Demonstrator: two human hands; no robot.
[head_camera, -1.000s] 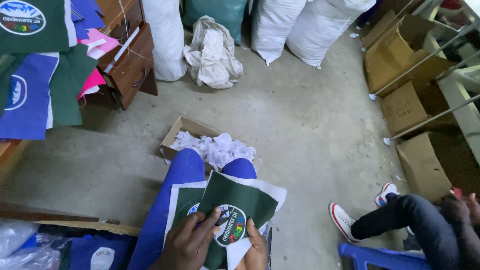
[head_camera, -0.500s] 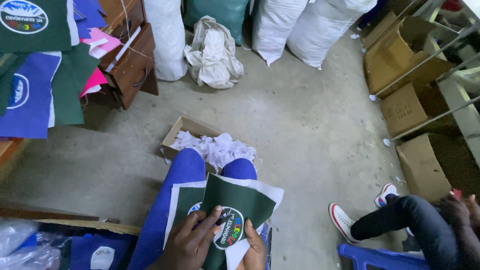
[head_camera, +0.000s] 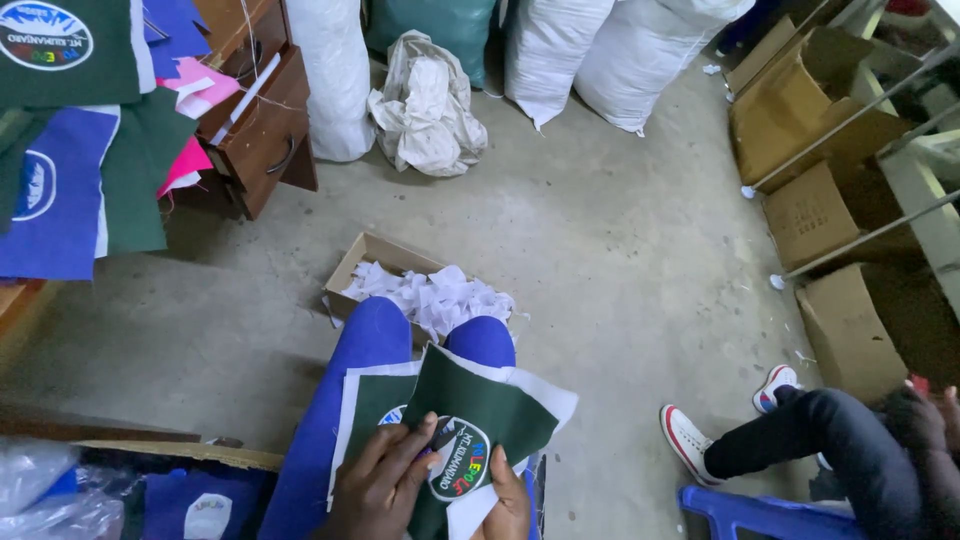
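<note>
while resting on blue lap, left hand (head_camera: 385, 485) and right hand (head_camera: 505, 505) fingers clamped on green patch (head_camera: 480, 415)

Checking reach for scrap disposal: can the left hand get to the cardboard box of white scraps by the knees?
Probably yes. The cardboard box sits open-topped on the floor just past the knees, nothing over it. But the left hand is pressing on the green fabric piece on the lap.

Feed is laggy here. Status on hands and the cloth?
Left hand and right hand both gripping green cloth piece on lap. Box of white scraps ahead, nothing obstructing.
</note>
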